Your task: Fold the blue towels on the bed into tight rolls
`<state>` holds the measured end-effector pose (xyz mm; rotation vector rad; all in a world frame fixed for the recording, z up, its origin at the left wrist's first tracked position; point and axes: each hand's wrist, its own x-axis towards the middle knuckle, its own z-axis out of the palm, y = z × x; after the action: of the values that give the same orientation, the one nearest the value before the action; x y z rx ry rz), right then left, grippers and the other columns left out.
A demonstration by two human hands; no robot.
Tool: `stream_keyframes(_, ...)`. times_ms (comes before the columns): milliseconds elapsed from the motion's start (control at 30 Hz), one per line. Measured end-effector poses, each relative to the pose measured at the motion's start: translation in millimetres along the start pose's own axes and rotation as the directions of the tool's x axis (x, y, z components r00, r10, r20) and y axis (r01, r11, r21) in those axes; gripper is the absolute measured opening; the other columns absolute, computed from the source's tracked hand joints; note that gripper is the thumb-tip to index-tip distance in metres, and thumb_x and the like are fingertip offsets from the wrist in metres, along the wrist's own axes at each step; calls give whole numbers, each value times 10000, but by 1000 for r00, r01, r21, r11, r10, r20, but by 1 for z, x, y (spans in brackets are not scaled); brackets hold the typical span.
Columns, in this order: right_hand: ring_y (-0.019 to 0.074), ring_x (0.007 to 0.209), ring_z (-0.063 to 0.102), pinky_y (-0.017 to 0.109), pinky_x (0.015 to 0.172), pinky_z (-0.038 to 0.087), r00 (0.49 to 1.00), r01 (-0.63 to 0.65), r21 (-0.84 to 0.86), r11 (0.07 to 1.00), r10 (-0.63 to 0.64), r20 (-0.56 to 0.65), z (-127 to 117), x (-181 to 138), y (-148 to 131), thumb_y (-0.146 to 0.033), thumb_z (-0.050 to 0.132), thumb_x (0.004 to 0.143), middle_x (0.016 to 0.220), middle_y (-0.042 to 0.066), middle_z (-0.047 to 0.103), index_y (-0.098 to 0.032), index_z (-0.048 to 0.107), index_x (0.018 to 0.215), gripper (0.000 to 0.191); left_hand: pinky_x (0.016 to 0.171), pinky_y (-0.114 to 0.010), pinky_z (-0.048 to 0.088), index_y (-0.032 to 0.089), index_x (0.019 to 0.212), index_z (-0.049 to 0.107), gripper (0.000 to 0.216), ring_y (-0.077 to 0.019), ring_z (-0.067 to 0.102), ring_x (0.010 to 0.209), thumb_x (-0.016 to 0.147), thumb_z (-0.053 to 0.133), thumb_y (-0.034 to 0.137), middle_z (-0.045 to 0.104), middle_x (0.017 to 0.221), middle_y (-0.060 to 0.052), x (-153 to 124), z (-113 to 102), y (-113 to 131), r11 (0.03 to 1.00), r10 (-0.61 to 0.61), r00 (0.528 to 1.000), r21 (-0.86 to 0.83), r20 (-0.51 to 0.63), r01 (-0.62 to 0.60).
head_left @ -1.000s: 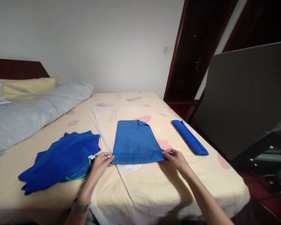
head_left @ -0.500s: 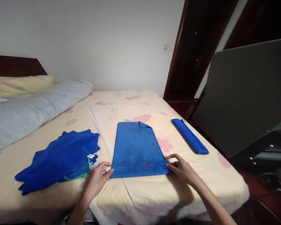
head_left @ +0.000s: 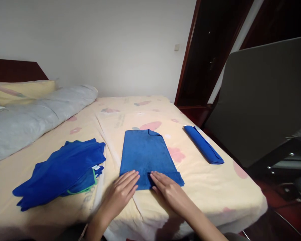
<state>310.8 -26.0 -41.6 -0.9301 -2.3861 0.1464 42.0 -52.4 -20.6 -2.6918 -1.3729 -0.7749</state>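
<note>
A blue cloth towel (head_left: 145, 150) lies spread on the bed, its near edge turned over into a narrow flap and its far right corner curled back. My left hand (head_left: 122, 189) rests flat on the left part of the flap, fingers stretched out. On the middle of the same flap lies my right hand (head_left: 167, 189), also flat with fingers extended. Neither hand grips anything. To the left is a loose pile of blue cloths (head_left: 62, 170) with a white label and a green-edged piece. A folded blue cloth (head_left: 203, 144) lies to the right.
The bed (head_left: 235, 194) has a pale yellow patterned sheet. A long grey bolster (head_left: 42, 107) and a yellow pillow (head_left: 25, 92) lie at the left. Beyond the bed's right edge stands a large dark grey panel (head_left: 261, 100), with a dark door (head_left: 203, 57) behind.
Both hands have let go of the towel's near corners and moved inward, now lying flat on the turned-over edge. The towel itself has stayed in about the same place.
</note>
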Motion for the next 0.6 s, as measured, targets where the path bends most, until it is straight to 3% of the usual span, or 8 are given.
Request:
stream_keyframes(100,273,1343,541,427,1127,487,991,127,-90,988,-123,42,18,5,-3,-191,527,1013,1433,171,567,-107,521,1457,452,1165,-406,461,258,1505,463,472,-213,539,1372,1034,480,233,586,1476,-53,3,18,2,993,119,990,12,78,-121)
stream_keyframes(267,274,1343,539,421,1128,485,984,165,-124,978,-155,87,13,-1,14,-158,561,991,1438,170,561,-88,532,1441,456,1135,-396,500,279,1508,452,492,-206,547,1364,1025,502,199,570,1490,-54,-5,26,-10,990,136,983,10,126,-139)
stream_keyframes(400,273,1364,513,436,1141,466,989,115,-92,989,-105,108,-6,-18,33,-129,553,984,1467,145,538,-124,495,1479,499,1147,-382,481,320,1491,476,487,-198,537,1371,1023,489,185,555,1503,-24,-15,18,-18,994,89,984,-70,155,-78)
stream_keyframes(600,260,1385,483,427,1158,439,992,-44,53,998,37,123,-27,-39,51,-151,532,1000,1495,97,516,-222,484,1498,505,1204,-357,411,389,1420,567,509,-211,530,1377,973,545,146,554,1495,53,-26,3,-24,956,-80,966,-255,245,144)
